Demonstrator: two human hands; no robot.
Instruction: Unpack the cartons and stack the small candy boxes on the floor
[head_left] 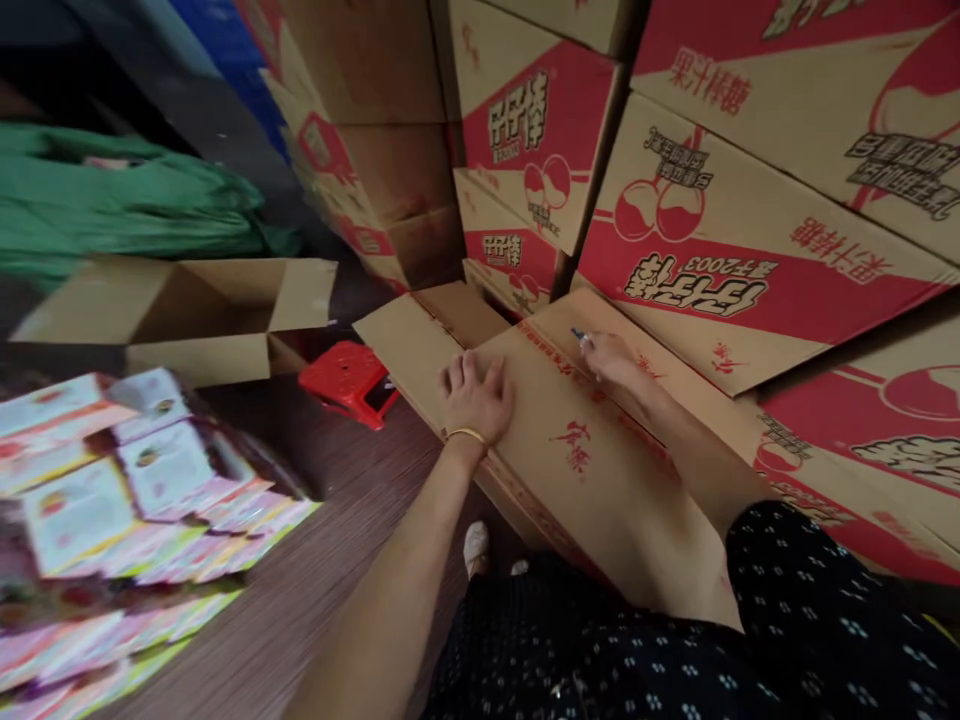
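A long brown cardboard box (536,395) lies in front of my body, with red lettering and red printed tape along its seam. My left hand (475,398) rests flat on its top near the left end, fingers spread, a gold bangle on the wrist. Further right, the fingers of my right hand (606,357) are closed on a small blue tool (577,333) over the box's far side. Only the tool's blue tip shows, so I cannot tell its exact kind. A flap (405,345) sticks out at the box's left end.
Stacked red-and-brown printed cartons (675,240) rise behind and to the right. A red plastic stool (347,380) stands on the floor, beside an open carton (202,310). Piles of colourful packets (161,470) fill the lower left. Green cloth or sacking (127,200) lies further back.
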